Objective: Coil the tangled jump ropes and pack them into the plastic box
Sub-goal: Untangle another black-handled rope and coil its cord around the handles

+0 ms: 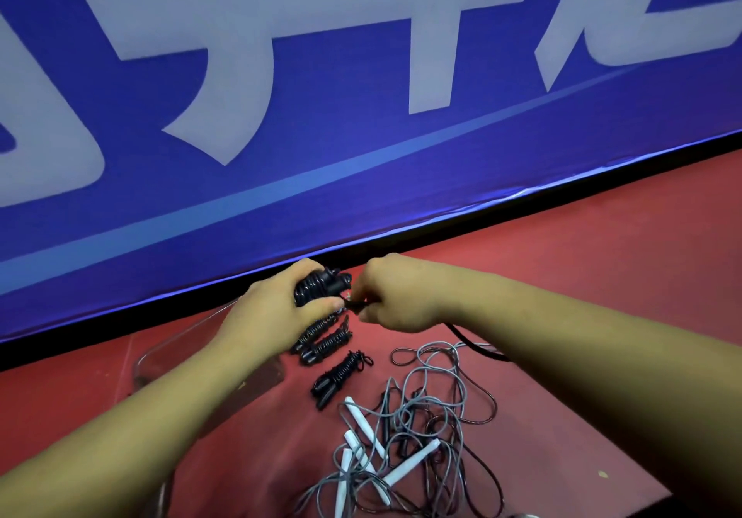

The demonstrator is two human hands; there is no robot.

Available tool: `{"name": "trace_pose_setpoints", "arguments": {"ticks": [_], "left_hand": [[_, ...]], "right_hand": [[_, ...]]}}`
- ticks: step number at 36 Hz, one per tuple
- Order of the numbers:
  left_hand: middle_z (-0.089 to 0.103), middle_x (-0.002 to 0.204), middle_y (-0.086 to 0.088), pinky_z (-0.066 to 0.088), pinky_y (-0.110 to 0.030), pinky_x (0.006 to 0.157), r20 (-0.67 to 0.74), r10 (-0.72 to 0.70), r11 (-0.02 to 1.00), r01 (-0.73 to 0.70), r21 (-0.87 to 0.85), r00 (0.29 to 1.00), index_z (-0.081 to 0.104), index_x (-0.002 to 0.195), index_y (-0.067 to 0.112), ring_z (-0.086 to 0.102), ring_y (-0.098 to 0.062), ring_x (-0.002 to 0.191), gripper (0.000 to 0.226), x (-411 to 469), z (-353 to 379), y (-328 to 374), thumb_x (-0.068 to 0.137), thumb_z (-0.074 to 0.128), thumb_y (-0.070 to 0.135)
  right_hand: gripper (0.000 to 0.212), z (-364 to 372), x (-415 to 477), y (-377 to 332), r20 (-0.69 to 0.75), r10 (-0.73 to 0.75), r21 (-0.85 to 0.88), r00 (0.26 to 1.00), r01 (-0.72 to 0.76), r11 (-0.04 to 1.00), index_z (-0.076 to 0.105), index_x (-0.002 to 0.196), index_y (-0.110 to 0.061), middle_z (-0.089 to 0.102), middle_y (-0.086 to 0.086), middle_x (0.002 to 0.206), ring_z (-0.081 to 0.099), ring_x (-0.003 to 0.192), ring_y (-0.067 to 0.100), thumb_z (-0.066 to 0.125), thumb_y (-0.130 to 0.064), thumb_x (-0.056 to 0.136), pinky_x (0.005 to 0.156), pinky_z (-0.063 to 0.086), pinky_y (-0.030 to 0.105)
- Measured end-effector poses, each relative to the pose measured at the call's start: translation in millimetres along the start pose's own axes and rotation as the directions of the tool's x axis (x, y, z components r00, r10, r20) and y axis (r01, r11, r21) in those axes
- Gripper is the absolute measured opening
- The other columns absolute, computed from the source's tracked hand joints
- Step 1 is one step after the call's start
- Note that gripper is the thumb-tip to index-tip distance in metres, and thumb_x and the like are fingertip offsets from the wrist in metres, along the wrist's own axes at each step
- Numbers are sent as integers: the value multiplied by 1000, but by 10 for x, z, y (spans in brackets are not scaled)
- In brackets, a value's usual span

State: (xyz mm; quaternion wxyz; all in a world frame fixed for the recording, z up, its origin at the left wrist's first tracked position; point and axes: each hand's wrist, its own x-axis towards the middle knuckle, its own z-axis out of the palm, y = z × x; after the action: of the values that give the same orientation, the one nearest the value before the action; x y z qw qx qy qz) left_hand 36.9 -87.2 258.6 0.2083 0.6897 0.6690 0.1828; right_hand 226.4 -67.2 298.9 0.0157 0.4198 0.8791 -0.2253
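A coiled black rope bundle [317,288] is held up above the floor [582,256], near its far edge where a blue banner [361,116] w/ large white characters stands. The bundle is gripped by the L hand [277,309]: fingers curled over the top, thumb pressed across the front of the coils. The R hand [397,297] is placed just beside it, fingertips pinched on a black strand right at the bundle's side. A loose black tail [469,341] is seen running from under the R hand down to the floor, then hidden behind the R forearm.

A clear plastic box [140,361] is set on the floor at the left, close to the banner edge, and is partly covered by the L forearm. What is inside cannot be told.

Two finished black coils [325,341] are laid side by side under the L hand, just beside the box's right side; contact w/ the box cannot be told. A third black coil [341,375] is laid a bit nearer the person, apart from the first two.

Nearer still, toward the floor's near edge, a tangled heap of grey and black ropes [421,417] is spread out in loose loops. Several white handles [409,463] are mixed into it, lying at diff. angles.

The view is slightly blurred, so fine detail of the knots is not made out.
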Motion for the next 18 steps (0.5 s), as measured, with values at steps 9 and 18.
{"name": "trace_pose_setpoints", "arguments": {"ticks": [9,18], "left_hand": [[67,91,14,51,-31,72,308,204,845,-326,423,929,50,98,48,64,-12,88,39,-80,33,92,69,64,71],[65,66,9,47,-30,60,330,248,969,-224,-108,911,67,90,31,57,-6,57,62,-205,24,213,50,74,78]], "right_hand": [[10,24,3,-142,-58,-134,-163,989,123,979,69,87,-20,53,-8,69,58,77,22,74,-26,81,58,39,29],[26,-32,-33,207,-144,-36,384,989,89,919,71,77,-10,61,11,68,49,61,14,80,-34,78,60,40,29]]}}
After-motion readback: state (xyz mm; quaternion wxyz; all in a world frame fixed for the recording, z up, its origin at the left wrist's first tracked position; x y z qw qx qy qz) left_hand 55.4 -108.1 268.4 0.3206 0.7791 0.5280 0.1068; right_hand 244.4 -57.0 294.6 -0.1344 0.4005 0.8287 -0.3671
